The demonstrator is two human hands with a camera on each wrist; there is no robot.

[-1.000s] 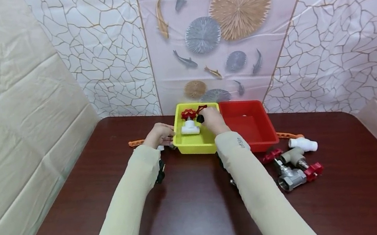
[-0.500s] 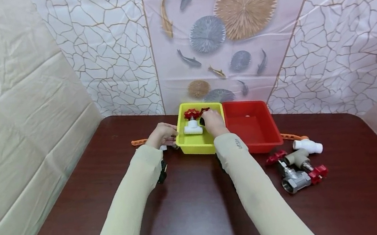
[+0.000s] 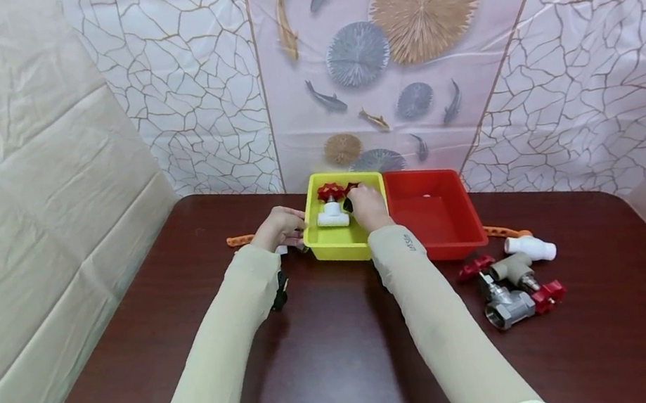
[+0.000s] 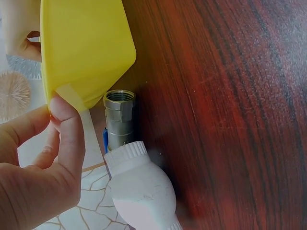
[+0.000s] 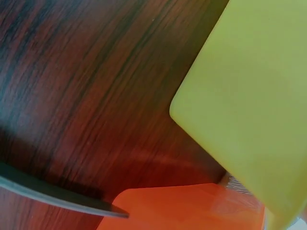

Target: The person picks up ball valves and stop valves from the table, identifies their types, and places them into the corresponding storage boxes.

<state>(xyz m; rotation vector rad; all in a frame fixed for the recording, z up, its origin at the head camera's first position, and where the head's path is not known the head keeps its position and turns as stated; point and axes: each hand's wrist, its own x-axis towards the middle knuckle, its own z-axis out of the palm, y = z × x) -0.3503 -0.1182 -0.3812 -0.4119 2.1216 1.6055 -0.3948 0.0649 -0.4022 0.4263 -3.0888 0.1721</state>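
My left hand pinches the left rim of a yellow bin between thumb and fingers, as the left wrist view shows up close. Inside the bin lies a white tee-shaped valve with a red handwheel. My right hand is down in the bin, gripping a dark valve with a red handle. Most of that valve is hidden behind the hand. The right wrist view shows the bin's outer wall but not the hand's grip.
A red bin adjoins on the right. Beside it lie a metal valve, a beige valve, a white fitting and an orange-handled piece. Left of the yellow bin are a white fitting and a threaded metal valve.
The head view has shifted slightly. My right hand has settled a little lower in the yellow bin with the dark valve, which shows less now. The left hand stays on the rim.
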